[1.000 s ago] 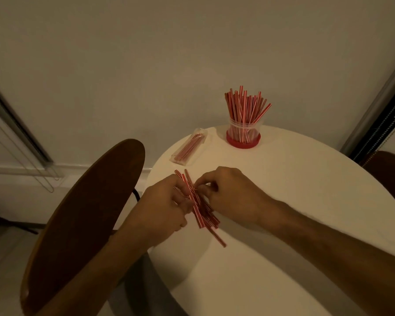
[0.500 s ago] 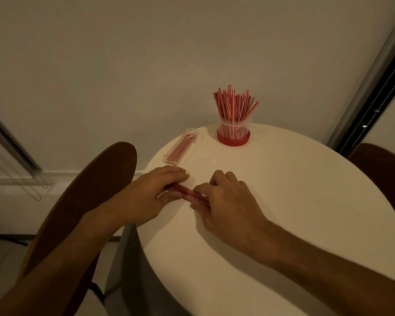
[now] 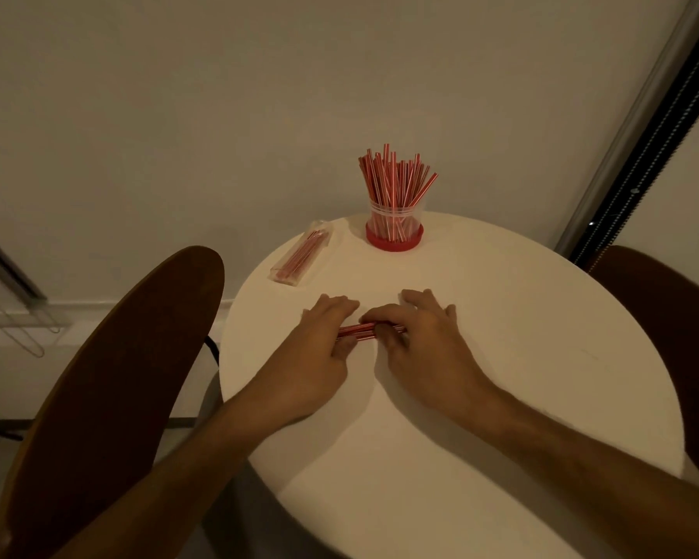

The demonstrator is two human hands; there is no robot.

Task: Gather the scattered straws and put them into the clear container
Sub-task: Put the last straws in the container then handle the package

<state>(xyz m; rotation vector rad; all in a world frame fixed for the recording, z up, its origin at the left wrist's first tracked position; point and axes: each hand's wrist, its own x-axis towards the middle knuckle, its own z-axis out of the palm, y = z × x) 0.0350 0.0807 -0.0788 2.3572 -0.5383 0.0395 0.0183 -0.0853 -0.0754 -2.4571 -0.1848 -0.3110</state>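
Fingers (image 3: 342,306) of the left hand (image 3: 319,349) curl down over the left end of a small bundle of straws (image 3: 358,332). The right hand (image 3: 424,344) does the same on the right end, with the thumbs closing in from the near side, so both hands are clamped on that one bundle. It lies flat and crosswise on the table (image 3: 521,357), near the middle and a touch to the left, with just a short red-and-white stretch showing between the two hands. It isn't lifted, by the look of it, just squared up and pressed together against the tabletop. Over at the far edge stands the clear container (image 3: 394,227) on its red base, well apart from the hands and already packed with upright straws (image 3: 396,175) fanning out of the top. So I'd call the job mostly done. The gathering looks about finished, and this bundle is the only loose lot I can make out. What's left is the lift, the carry to the far side and the drop in among the others. To the far left lies a clear plastic packet (image 3: 301,258) with more straws inside. I can't tell if it is sealed, or whether those count. A dark wooden chair (image 3: 118,377) sits left of the table.
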